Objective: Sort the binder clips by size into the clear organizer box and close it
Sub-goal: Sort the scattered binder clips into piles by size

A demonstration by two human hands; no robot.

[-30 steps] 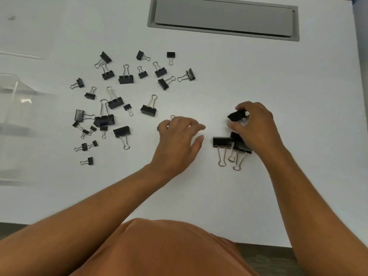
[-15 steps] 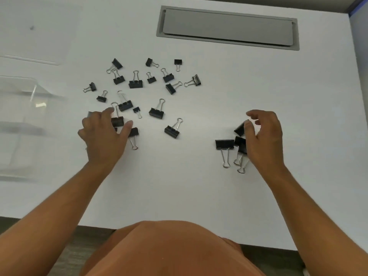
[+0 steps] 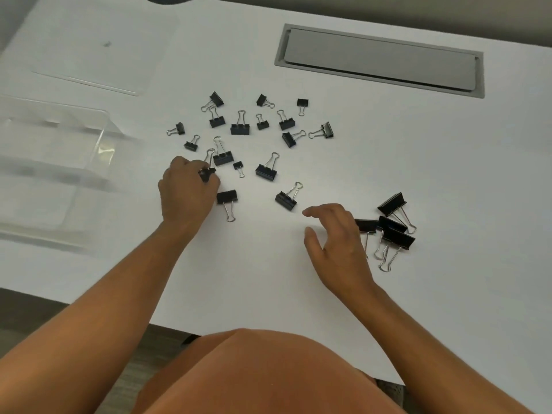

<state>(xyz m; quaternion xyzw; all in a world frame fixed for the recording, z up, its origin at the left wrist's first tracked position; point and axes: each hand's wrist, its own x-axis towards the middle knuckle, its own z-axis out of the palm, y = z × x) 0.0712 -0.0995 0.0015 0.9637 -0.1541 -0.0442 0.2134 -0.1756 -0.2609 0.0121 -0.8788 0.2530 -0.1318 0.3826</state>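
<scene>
Several black binder clips of mixed sizes lie scattered on the white table (image 3: pixel 268 279), among them a medium clip (image 3: pixel 266 171) in the middle. Several large clips form a pile (image 3: pixel 394 227) at the right. My left hand (image 3: pixel 186 194) sits at the scatter's left edge, fingers closed on a large binder clip (image 3: pixel 207 173) whose wire handle sticks up. My right hand (image 3: pixel 334 243) hovers open and empty just left of the pile, fingers spread toward another clip (image 3: pixel 286 200). The clear organizer box (image 3: pixel 53 174) stands open at the far left.
The box's clear lid (image 3: pixel 98 46) lies flat behind it at the top left. A grey cable hatch (image 3: pixel 379 59) is set into the table at the back right. The table's front edge runs just before my knee (image 3: pixel 268 375).
My right hand let go of the large clips and moved left, away from the pile. My left hand travelled from the middle to the scatter's left side and closed on a large clip.
</scene>
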